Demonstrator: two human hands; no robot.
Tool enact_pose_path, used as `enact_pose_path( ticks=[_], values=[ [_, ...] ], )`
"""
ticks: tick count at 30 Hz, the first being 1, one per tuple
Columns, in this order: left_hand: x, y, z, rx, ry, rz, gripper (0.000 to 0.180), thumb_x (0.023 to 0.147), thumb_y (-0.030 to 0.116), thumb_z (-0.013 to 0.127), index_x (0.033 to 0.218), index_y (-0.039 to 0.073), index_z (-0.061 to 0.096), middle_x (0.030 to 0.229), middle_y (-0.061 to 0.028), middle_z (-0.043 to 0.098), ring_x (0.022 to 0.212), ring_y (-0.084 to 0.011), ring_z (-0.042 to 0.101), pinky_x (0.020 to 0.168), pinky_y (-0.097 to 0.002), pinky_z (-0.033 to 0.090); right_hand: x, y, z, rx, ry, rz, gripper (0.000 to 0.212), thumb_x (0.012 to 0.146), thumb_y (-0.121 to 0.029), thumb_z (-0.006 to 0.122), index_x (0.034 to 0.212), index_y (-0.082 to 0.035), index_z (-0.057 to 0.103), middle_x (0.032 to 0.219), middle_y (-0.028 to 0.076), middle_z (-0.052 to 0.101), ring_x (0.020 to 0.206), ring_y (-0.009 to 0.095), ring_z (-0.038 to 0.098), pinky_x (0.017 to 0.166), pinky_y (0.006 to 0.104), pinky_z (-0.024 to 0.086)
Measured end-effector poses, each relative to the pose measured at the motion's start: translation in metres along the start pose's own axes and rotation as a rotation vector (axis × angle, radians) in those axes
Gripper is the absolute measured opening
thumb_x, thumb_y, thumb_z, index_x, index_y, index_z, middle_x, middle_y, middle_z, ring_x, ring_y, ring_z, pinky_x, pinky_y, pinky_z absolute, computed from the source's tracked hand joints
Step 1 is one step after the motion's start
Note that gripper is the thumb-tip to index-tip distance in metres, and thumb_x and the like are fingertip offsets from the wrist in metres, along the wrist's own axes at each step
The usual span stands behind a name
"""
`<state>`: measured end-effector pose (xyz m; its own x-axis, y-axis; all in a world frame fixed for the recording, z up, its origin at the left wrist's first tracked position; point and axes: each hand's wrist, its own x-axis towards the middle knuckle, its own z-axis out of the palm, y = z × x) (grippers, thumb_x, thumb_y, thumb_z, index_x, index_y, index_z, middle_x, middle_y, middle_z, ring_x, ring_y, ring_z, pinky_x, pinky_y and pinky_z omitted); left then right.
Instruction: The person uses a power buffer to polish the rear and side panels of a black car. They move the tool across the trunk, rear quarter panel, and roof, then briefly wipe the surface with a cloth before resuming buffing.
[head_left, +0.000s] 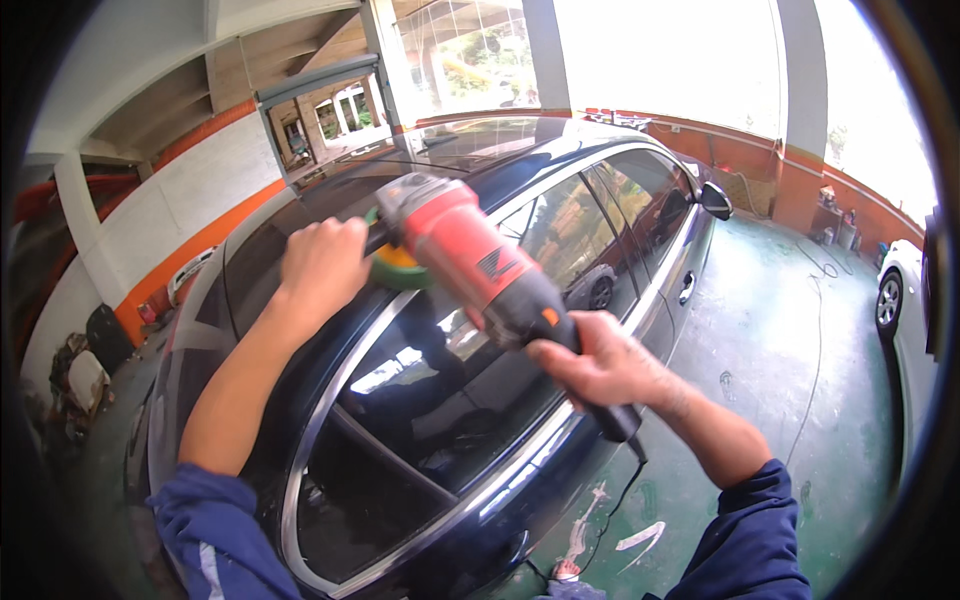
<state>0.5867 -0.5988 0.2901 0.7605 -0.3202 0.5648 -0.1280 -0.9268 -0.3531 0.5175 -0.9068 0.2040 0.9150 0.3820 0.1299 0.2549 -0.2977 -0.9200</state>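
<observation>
A red and black power polisher spans the space between my two hands, its silver head up and to the left. My left hand is closed round the black side handle near that head. My right hand wraps the black rear body, thumb toward the orange switch. Under the head, a green and yellow polishing pad rests at the roof edge, just above the chrome window trim of a dark blue car. The tool partly hides the pad, so its full contact with the paint cannot be seen.
A black power cord hangs from the tool's rear to the green floor. The car's side mirror juts out at far right. A white car stands along the right. Bottles sit by the far wall; clutter lies at left.
</observation>
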Motion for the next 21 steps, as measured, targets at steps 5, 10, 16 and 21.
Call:
enact_pose_path(
  ticks=[5,10,16,21],
  values=[
    [-0.093,-0.022,-0.024,0.014,0.026,-0.083,0.021,0.078,0.015,0.077,0.081,0.004,0.058,0.072,-0.0195,0.069,0.073,-0.0389,0.070,0.065,-0.0466,0.056,-0.029,0.000,0.057,-0.099,-0.062,-0.080,0.044,0.089,-0.033,0.072,0.092,0.009,0.060,0.062,0.015,0.062,0.061,0.023,0.067,0.057,0.0363,0.051],
    [-0.185,-0.028,-0.039,0.028,-0.003,-0.224,0.024,0.077,0.013,0.077,0.082,0.005,0.056,0.071,-0.0187,0.068,0.071,-0.0382,0.070,0.062,-0.0469,0.055,-0.064,-0.002,0.113,-0.159,-0.152,-0.160,0.042,0.088,-0.028,0.073,0.099,0.009,0.056,0.063,0.019,0.063,0.060,0.031,0.069,0.058,0.0375,0.054],
    [-0.291,-0.026,-0.048,0.006,0.043,-0.355,0.028,0.071,0.008,0.079,0.085,0.004,0.054,0.068,-0.0140,0.063,0.064,-0.0356,0.068,0.055,-0.0457,0.052,-0.102,0.026,0.170,-0.282,-0.259,-0.160,0.047,0.086,-0.031,0.075,0.103,0.006,0.051,0.069,0.023,0.065,0.072,0.042,0.070,0.064,0.0429,0.056],
    [-0.366,-0.020,-0.053,0.002,0.055,-0.445,0.037,0.062,0.004,0.082,0.087,0.003,0.055,0.070,-0.0124,0.060,0.063,-0.0334,0.066,0.053,-0.0429,0.050,-0.128,0.036,0.212,-0.280,-0.345,-0.162,0.046,0.085,-0.030,0.076,0.104,0.004,0.052,0.078,0.025,0.067,0.079,0.042,0.070,0.069,0.0443,0.056]
  ],
)
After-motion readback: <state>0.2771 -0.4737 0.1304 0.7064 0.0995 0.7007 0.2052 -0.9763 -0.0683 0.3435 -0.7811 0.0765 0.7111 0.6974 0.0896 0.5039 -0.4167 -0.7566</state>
